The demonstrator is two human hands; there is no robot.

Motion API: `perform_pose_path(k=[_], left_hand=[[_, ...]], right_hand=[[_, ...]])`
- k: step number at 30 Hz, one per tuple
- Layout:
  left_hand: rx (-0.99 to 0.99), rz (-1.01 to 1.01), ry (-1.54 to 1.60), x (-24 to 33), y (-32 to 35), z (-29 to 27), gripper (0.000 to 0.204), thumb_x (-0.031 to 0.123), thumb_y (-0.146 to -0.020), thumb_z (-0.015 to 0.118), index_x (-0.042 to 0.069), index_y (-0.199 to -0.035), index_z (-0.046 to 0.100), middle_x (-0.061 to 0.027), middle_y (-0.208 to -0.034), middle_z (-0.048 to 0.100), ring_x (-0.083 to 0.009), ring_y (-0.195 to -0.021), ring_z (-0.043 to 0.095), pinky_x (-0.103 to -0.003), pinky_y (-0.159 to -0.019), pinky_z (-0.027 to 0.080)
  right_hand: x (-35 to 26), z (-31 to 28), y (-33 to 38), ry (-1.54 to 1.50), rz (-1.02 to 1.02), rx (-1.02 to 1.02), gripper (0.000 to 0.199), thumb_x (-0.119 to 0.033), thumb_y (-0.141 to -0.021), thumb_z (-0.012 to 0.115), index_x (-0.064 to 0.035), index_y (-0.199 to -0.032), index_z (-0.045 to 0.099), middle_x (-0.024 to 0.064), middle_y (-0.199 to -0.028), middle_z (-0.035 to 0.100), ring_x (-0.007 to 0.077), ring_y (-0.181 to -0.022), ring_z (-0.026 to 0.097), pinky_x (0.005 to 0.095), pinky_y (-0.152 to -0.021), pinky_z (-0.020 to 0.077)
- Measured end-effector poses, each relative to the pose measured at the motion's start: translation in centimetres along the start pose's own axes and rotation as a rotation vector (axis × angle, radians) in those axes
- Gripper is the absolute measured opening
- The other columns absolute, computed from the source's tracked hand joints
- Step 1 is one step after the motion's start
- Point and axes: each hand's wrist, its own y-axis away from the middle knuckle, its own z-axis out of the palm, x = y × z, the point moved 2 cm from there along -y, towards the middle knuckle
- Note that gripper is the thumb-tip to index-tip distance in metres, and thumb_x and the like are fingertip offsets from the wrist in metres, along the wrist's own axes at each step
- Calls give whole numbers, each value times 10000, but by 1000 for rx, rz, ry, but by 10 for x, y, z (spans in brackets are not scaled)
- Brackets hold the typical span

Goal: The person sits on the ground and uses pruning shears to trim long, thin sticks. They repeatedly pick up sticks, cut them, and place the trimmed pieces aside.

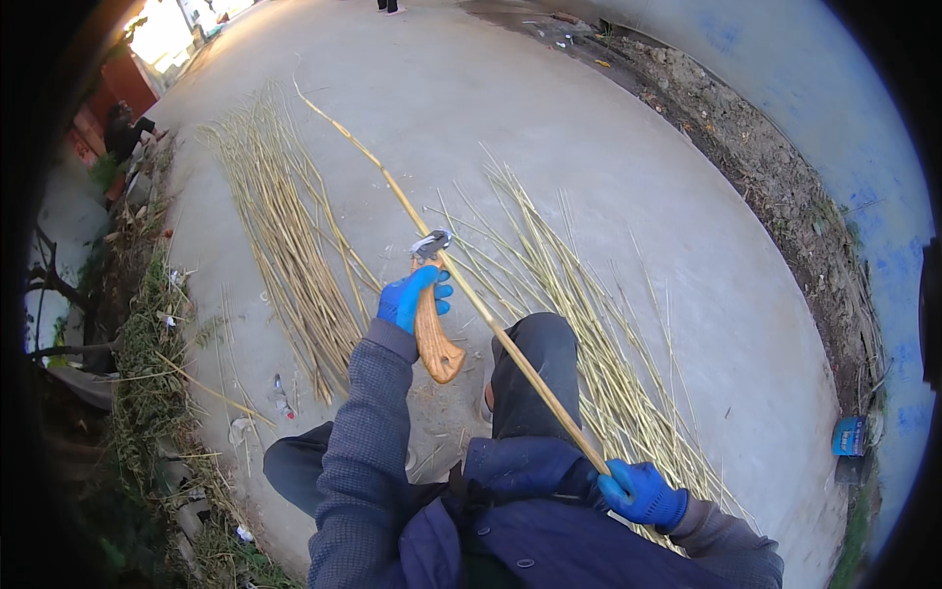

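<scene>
My left hand point(415, 299), in a blue glove, is closed round a curved wooden-handled tool point(437, 339) with a small metal head. That metal head point(432, 243) sits against a long tan cane point(481, 306), about midway along it. The thick lower end of the cane is gripped by my right hand point(643, 494), also gloved in blue, at lower right. From there the cane slants up and left, thinning to a wispy tip. Exactly how the metal head meets the cane is too small to make out.
Brownish canes point(285, 236) lie spread on the concrete at left; a greener heap of canes point(599, 334) lies at right, beside my knee point(535, 368). Weeds point(142, 402) edge the left side. A blue tin point(849, 437) stands by the right wall. Another person point(123, 133) sits far left.
</scene>
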Motion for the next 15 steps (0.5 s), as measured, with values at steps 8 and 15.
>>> perform_pose_path(k=[8, 15], left_hand=[[-16, -130, -138, -34, -6, -11, 477, 294, -873, 702, -46, -1193, 603, -155, -1078, 663, -225, -847, 660, -342, -679, 573], [-105, -180, -90, -71, 63, 47, 398, 259, -894, 685, -40, -1144, 607, -149, -895, 683, -238, -725, 689, -341, -604, 597]], right_hand=[[37, 8, 27, -374, 364, -174, 413, -268, -977, 559, -34, -1315, 514, 67, -829, 668, 140, -739, 655, 313, -690, 529], [-17, -4, -153, -474, 215, -116, 378, -366, -1004, 489, -26, -1158, 552, 62, -788, 658, 119, -622, 625, 286, -585, 536]])
